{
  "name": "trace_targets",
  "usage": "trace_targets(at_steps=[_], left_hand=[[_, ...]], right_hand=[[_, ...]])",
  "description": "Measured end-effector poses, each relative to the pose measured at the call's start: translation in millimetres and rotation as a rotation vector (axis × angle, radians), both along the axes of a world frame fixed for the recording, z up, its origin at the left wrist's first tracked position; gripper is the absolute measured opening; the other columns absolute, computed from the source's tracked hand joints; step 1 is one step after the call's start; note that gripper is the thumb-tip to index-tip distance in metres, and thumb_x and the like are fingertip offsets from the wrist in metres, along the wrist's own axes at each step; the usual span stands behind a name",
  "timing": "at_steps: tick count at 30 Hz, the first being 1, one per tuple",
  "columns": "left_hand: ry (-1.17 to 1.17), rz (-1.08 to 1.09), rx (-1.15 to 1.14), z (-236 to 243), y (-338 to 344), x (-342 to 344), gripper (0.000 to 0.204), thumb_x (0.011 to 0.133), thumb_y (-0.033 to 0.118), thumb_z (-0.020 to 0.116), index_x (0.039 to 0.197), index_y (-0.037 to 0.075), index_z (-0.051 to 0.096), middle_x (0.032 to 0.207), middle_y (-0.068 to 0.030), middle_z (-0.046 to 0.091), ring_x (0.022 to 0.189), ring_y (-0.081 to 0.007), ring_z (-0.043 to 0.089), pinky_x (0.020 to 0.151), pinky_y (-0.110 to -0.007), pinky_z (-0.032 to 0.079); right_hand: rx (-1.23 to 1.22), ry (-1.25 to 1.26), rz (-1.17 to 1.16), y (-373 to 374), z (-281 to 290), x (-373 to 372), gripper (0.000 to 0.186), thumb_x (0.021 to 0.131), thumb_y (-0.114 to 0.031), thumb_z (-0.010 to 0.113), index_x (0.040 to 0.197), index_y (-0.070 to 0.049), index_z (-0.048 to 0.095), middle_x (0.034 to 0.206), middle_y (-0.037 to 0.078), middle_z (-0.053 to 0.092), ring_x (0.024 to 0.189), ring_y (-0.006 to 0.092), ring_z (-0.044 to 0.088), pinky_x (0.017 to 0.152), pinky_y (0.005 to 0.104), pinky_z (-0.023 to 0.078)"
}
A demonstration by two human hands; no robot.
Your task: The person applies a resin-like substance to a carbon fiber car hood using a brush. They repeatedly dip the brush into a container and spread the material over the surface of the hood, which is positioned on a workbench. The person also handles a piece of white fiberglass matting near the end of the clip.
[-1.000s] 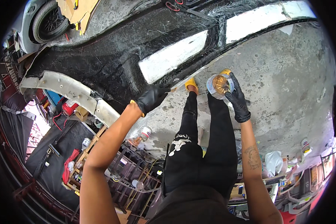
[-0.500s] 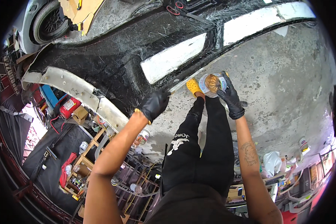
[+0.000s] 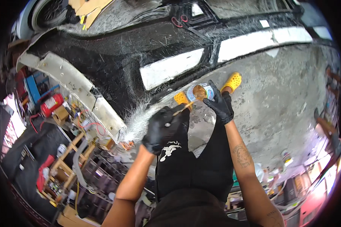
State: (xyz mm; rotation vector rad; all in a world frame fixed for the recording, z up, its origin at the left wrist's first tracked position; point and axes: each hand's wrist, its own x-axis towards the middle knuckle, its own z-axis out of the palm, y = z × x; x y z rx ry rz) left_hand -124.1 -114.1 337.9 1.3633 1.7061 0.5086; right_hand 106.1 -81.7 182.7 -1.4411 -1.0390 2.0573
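Note:
My right hand, in a black glove, grips a clear plastic tub with a label round its side and amber liquid inside. In my left hand, also black-gloved, is a thin wooden stick. Its far end points at the tub's near rim; whether it touches the liquid, I cannot tell. Beyond both hands lies a large black fibre-covered panel with white rectangular areas. Loose pale fibres stick out at its near edge, close to my left hand.
Red-handled scissors lie on the panel's far side. My yellow clogs stand on the stained concrete floor. A curved off-white rim borders the panel at left, with a red canister and wooden crates nearby.
My left hand has come nearer and to the right, its stick now directed at the tub. The tub has shifted slightly left and nearer. The second clog has come into view.

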Motion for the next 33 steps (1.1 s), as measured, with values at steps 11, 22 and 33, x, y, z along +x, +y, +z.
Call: trace_targets(at_steps=[11,22,33], left_hand=[[-0.126,0.632,-0.002,-141,-2,114,0.035,0.084,-0.006,0.064,0.118,0.002,0.066,0.08,-0.0003,0.06,0.071,-0.0073,0.055,0.065,-0.022,0.045],[-0.474,1.229,0.103,-139,-30,79,0.024,0.095,0.0,0.056,0.117,-0.004,0.063,0.105,-0.0113,0.069,0.07,-0.0093,0.062,0.064,-0.024,0.052],[0.089,1.021,-0.01,-140,-25,24,0.024,0.091,0.002,0.063,0.115,-0.002,0.065,0.087,-0.0052,0.067,0.07,-0.009,0.06,0.062,-0.026,0.052]], right_hand=[[0.258,0.028,0.325,49,-65,27,0.09,0.075,-0.012,0.081,0.148,-0.005,0.03,0.138,0.013,0.043,0.126,0.0232,0.045,0.102,0.0353,0.043],[0.252,-0.005,0.377,64,-80,-8,0.088,0.075,-0.005,0.081,0.148,-0.005,0.031,0.132,0.013,0.044,0.122,0.0216,0.048,0.101,0.0317,0.044],[0.254,-0.012,0.454,94,-110,-30,0.088,0.074,-0.017,0.084,0.146,-0.006,0.035,0.14,0.015,0.042,0.129,0.025,0.043,0.106,0.0362,0.04]])
